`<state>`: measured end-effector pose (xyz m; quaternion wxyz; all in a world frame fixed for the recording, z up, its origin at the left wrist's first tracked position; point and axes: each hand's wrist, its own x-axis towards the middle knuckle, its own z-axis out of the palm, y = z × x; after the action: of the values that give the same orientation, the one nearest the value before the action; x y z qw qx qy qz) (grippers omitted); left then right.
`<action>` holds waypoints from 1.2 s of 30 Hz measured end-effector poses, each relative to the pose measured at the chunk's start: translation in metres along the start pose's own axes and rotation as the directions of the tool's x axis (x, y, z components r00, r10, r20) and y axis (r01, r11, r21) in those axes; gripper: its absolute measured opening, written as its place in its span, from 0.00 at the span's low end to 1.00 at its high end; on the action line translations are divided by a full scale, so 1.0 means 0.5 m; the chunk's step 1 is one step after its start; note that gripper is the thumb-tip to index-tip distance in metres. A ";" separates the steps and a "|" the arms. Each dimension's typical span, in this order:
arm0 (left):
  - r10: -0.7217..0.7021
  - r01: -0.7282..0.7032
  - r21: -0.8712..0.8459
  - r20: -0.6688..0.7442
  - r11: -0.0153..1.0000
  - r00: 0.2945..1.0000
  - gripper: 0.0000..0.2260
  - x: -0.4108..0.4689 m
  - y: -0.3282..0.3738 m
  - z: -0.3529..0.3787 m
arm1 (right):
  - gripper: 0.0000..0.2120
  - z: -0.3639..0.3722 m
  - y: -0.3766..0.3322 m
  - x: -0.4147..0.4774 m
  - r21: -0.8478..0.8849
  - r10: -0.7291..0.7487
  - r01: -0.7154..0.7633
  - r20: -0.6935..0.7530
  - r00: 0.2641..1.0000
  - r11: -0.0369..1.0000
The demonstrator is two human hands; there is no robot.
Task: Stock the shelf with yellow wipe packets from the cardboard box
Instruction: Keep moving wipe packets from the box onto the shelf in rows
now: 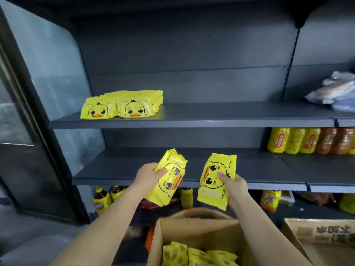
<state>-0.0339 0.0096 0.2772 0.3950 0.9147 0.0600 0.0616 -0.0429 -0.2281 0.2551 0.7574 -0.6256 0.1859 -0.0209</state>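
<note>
In the lower middle of the frame, the left hand [148, 173] has its fingers [160, 172] clasped round one yellow packet [169, 186]. The right hand [233, 186] grasps a second packet [213, 189] just beside it. Both are held above the open cardboard box [192, 233], which contains more packets [192, 256]. A stack of packets [123, 104] lies on the upper shelf [230, 112], upper left.

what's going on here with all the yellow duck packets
A person is stocking shelves. The left hand grips one yellow packet and the right hand grips a second packet, both held above the open box, in front of the middle shelf. More packets lie in the box, and a stack already sits at the left end of the upper shelf.
</note>
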 end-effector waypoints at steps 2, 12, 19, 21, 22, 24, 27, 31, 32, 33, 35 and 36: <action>0.050 -0.047 0.080 -0.037 0.996 0.998 0.12 0.031 0.043 -0.030 | 0.02 0.003 -0.046 0.015 0.008 -0.061 0.061 0.014 0.998 0.998; 0.298 -0.245 0.283 -0.166 0.928 0.940 0.15 0.186 0.234 -0.157 | 0.09 0.078 -0.231 0.080 -0.019 -0.267 0.267 -0.006 0.964 0.964; 0.380 -0.307 0.400 -0.115 0.863 0.918 0.18 0.355 0.326 -0.207 | 0.10 0.170 -0.321 0.153 0.045 -0.331 0.332 -0.037 0.943 0.942; 0.414 -0.345 0.429 -0.075 0.835 0.907 0.16 0.415 0.341 -0.215 | 0.10 0.201 -0.341 0.183 0.047 -0.343 0.346 -0.055 0.938 0.937; 0.434 -0.371 0.437 -0.049 0.820 0.900 0.14 0.449 0.349 -0.218 | 0.11 0.217 -0.350 0.201 0.049 -0.349 0.352 -0.068 0.935 0.935; 0.469 -0.421 0.442 0.002 0.792 0.883 0.13 0.525 0.364 -0.221 | 0.12 0.250 -0.365 0.243 0.053 -0.351 0.357 -0.102 0.931 0.933; 0.510 -0.481 0.464 0.073 0.744 0.857 0.15 0.649 0.378 -0.215 | 0.10 0.299 -0.385 0.313 0.027 -0.363 0.371 -0.154 0.919 0.928; 0.540 -0.556 0.471 0.185 0.685 0.821 0.14 0.797 0.373 -0.204 | 0.07 0.353 -0.403 0.393 -0.065 -0.415 0.411 -0.190 0.890 0.909; 0.549 -0.572 0.477 0.205 0.667 0.810 0.12 0.829 0.369 -0.200 | 0.07 0.365 -0.409 0.411 -0.087 -0.430 0.421 -0.188 0.883 0.903; 0.557 -0.584 0.483 0.217 0.652 0.802 0.11 0.859 0.363 -0.194 | 0.07 0.375 -0.414 0.429 -0.115 -0.446 0.431 -0.187 0.875 0.895; 0.567 -0.595 0.502 0.229 0.628 0.791 0.10 0.913 0.350 -0.184 | 0.09 0.399 -0.425 0.464 -0.174 -0.472 0.444 -0.183 0.862 0.879; 0.568 -0.601 0.502 0.238 0.622 0.788 0.10 0.938 0.343 -0.179 | 0.09 0.410 -0.430 0.480 -0.196 -0.481 0.448 -0.178 0.858 0.872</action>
<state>0.4242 0.0310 0.4938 0.0727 0.9587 -0.2361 0.1407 0.2867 -0.1456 0.4296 0.6559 -0.6998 0.1135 -0.2591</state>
